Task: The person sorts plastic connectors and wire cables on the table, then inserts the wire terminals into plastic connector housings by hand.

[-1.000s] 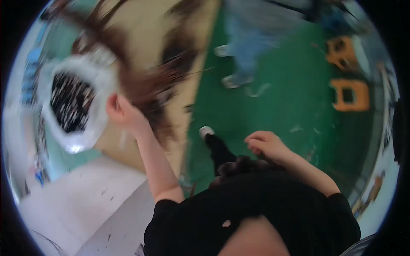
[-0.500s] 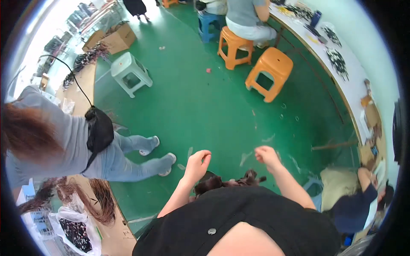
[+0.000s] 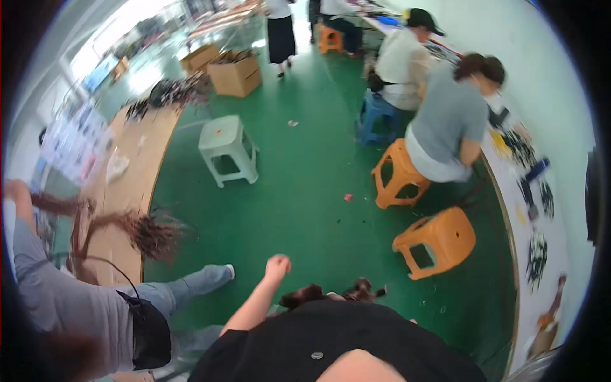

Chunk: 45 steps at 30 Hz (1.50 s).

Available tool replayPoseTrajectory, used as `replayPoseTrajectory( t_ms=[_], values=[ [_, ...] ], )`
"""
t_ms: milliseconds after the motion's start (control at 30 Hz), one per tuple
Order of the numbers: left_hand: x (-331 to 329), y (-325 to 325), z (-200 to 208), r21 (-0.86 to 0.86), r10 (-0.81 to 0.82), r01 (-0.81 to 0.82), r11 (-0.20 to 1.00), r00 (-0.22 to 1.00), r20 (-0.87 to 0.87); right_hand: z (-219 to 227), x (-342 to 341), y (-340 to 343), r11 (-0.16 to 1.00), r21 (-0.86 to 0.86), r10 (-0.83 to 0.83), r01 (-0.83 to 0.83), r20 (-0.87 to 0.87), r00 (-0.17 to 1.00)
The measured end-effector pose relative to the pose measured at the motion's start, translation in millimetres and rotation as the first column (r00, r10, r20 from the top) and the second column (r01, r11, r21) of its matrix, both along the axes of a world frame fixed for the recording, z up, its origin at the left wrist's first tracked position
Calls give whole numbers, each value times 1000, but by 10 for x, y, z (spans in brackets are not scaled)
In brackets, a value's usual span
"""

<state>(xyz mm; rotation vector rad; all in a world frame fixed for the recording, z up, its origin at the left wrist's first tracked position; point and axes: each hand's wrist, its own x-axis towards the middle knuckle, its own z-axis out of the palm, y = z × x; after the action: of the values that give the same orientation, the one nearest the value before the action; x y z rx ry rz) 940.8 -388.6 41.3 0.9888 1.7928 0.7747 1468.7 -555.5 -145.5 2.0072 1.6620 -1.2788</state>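
Note:
My left hand (image 3: 278, 268) is raised in front of me over the green floor, its fingers curled in and no object showing in them. Of my right hand, only a sliver of skin (image 3: 413, 321) shows past the edge of my black shirt (image 3: 356, 328); its fingers are hidden. Dark brown, crumpled-looking pieces (image 3: 304, 295) stick out beyond the front of my shirt, between my arms. Neither hand visibly touches them. The closest furniture to my left hand is a pale stool (image 3: 221, 137) farther ahead.
At left, a person in grey (image 3: 83, 312) handles brown strands (image 3: 111, 223) over a wooden table (image 3: 130, 172). Orange stools (image 3: 439, 239) stand at right, where seated people (image 3: 449, 121) work along a white table (image 3: 531, 254). Cardboard boxes (image 3: 235, 76) and a walking person (image 3: 280, 35) are ahead.
The view has tilted up and shifted, showing more of the room ahead. My right hand has dropped almost out of sight. My left hand stays raised. The person at left now sits lower in view.

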Motion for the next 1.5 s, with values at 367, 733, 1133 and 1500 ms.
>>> replayPoseTrajectory(
  t_ms=[367,733,1133,1500],
  values=[
    [53,1524,3842,917,-496,-355,183,772,398,926,-1705,5243,822,-237,-569,518,-312,760],
    [-1896,2446,3638,847,-100,-530,42,841,531,1406,-5189,7563,987,-148,26,-68,-267,963],
    [-5201,2757,3270,650,-25,-758,-54,652,758,1937,-7914,7552,869,-267,434,-417,5,901],
    [-6040,2232,1858,198,483,-896,-398,-21,875,2749,-10499,9589,-455,-304,658,-837,518,-546]
  ],
)
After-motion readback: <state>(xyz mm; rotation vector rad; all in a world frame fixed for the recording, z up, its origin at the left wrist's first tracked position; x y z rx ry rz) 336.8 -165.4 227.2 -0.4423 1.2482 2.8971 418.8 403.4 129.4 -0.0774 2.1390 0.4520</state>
